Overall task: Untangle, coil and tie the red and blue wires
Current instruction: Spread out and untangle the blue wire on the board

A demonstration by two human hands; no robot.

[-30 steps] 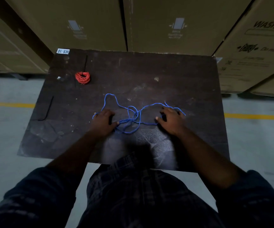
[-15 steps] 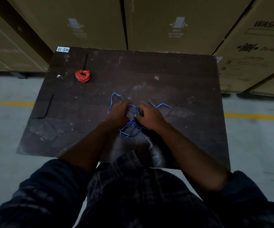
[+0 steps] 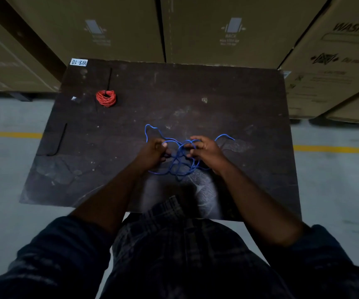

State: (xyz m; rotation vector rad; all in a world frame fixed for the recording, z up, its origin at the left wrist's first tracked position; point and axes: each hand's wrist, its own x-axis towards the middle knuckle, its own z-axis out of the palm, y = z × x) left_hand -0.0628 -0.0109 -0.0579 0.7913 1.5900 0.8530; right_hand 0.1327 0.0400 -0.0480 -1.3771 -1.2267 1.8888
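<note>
A tangled blue wire (image 3: pixel 179 162) lies on the dark table (image 3: pixel 228 113) near its middle, with loose loops reaching up left and out to the right. My left hand (image 3: pixel 153 152) grips strands on the left side of the tangle. My right hand (image 3: pixel 205 151) pinches strands on the right side. Between the two hands hang several crossed loops. The red wire (image 3: pixel 106 98) sits as a small tight coil at the table's far left, apart from both hands.
Tall cardboard boxes (image 3: pixel 228 29) stand against the table's far edge and right side. Two thin black strips lie on the table, one (image 3: pixel 58 140) at the left edge and one (image 3: pixel 109 77) behind the red coil. A white label (image 3: pixel 78 62) marks the far-left corner.
Both hands came in from the wire's outer ends to the middle and gathered the blue wire into a tighter bundle. Since half a second ago they have drawn slightly apart.
</note>
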